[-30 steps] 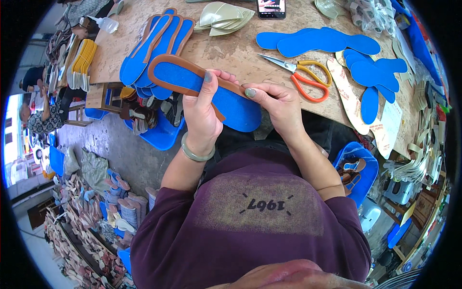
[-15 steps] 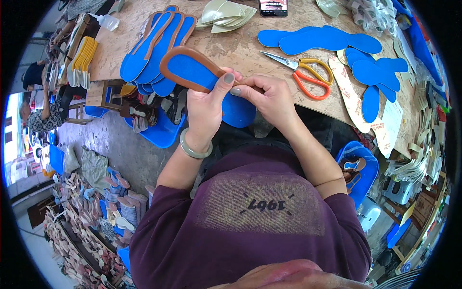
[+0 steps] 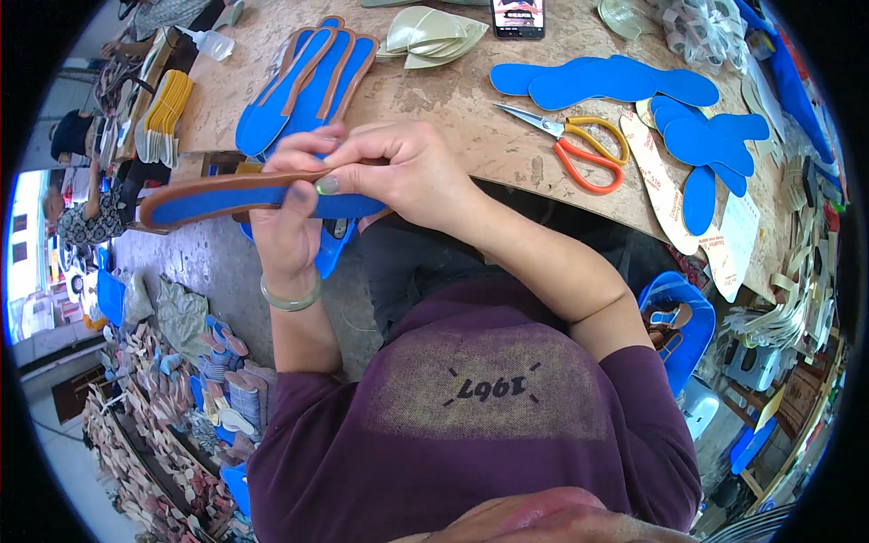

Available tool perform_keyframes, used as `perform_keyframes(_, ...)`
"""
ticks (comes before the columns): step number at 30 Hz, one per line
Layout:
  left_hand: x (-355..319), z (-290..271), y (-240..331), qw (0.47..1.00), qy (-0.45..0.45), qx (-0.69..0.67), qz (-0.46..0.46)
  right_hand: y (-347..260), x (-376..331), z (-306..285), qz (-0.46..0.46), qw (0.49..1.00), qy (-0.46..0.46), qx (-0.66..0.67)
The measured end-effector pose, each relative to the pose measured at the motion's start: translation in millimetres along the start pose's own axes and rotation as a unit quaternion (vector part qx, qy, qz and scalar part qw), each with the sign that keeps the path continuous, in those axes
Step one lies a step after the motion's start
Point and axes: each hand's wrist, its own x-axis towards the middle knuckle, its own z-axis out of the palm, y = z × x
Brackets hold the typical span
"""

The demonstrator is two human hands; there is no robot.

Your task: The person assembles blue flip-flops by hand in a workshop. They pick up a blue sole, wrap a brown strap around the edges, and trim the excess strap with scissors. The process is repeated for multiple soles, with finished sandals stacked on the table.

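Note:
A blue insole (image 3: pixel 226 204) with brown trim folded round its edge is held between my two hands, tilted so that it looks narrow. My left hand (image 3: pixel 291 222) is closed round its middle, thumb on the blue face. With thumb and fingers my right hand (image 3: pixel 403 172) pinches the brown trim at the upper edge, close to the left fingertips. Just beyond the hands lies a pile of brown-trimmed blue insoles (image 3: pixel 267 122) on the table. Scissors (image 3: pixel 550 127) with one yellow and one red handle lie to the right of my right hand.
Untrimmed blue insoles (image 3: pixel 579 83) lie at the right of the wooden table (image 3: pixel 434 104). Pale curved pieces (image 3: pixel 433 36), a phone (image 3: pixel 519 20) and a squeeze bottle (image 3: pixel 214 43) are at the back. A blue bin (image 3: pixel 697 330) stands below the table at right.
Both hands have moved left with the insole. It has turned from showing its wide blue face to a tilted, narrow view, and the right hand has slid over the left fingers.

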Motion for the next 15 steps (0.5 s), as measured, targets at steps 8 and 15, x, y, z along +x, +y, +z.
perform_keyframes(8,-2.0,16.3,-43.7,0.951,0.062,-0.153,-0.260,31.5,-26.8,-66.4,0.285,0.953,0.036,0.099)
perform_keyframes(15,20.5,33.7,-61.9,0.909,0.000,-0.169,-0.380,28.1,-37.3,-109.9,0.221,0.970,0.065,0.075)
